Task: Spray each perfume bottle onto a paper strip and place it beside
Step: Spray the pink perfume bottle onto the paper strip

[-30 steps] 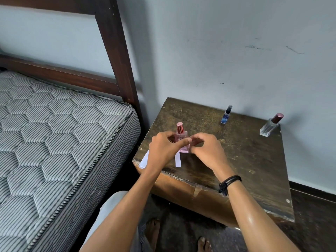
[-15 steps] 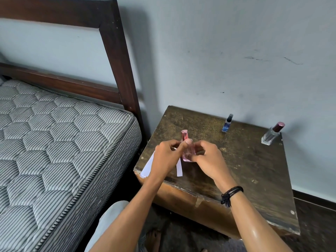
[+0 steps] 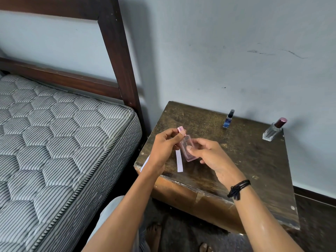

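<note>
Evidently the 1st of 3 bottles is being opened: the pink perfume bottle (image 3: 188, 149) is held tilted just above the table (image 3: 245, 160) at the centre of the frame, base toward the lower right. The right hand (image 3: 209, 157) curls thumb and fingers round its body. The left hand (image 3: 163, 148) pinches the pink cap (image 3: 181, 129) between thumb and fingertips; I cannot tell whether the cap has already parted from the neck. The paper strip (image 3: 179, 160) lies flat on the table just below and left of the bottle, untouched, and a 2nd piece of paper (image 3: 145, 163) pokes out at the table's left edge under the left wrist. By my reading, the next move calls for pulling the cap clear, setting it down or palming it, then taking up the strip and aiming the nozzle at it. The blue bottle (image 3: 228, 119) and the clear bottle (image 3: 273, 130) wait at the back, right of centre, near the wall. Compared with 1 second ago, the pink bottle no longer stands upright on the table between both hands; it has been lifted and leaned over, and the right hand has shifted down to its body.
</note>
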